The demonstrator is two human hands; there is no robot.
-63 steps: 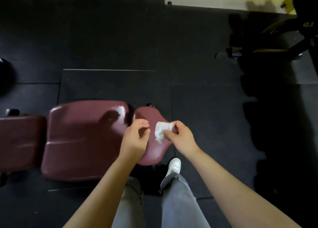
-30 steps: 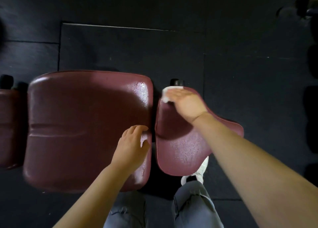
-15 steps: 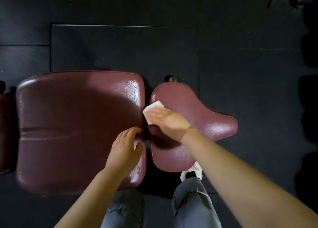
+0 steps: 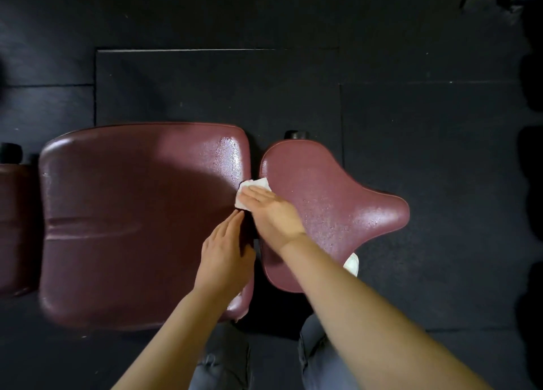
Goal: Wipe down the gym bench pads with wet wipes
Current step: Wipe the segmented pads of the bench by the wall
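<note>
A large maroon bench pad lies left of centre, and a smaller maroon seat pad with a flared end lies to its right; a narrow gap runs between them. A white wet wipe spans that gap. My right hand presses flat on the wipe with straight fingers. My left hand rests flat on the right edge of the large pad, just below the wipe. Both pads glisten with moisture near the gap.
Dark rubber floor mats surround the bench. Another maroon pad shows at the left edge, with a black post behind it. My legs and a white shoe are below the seat pad. Dark equipment stands along the right edge.
My right hand slid the wipe from the far end of the seat pad toward me and left, onto the gap between the pads. My left hand stayed on the large pad's edge.
</note>
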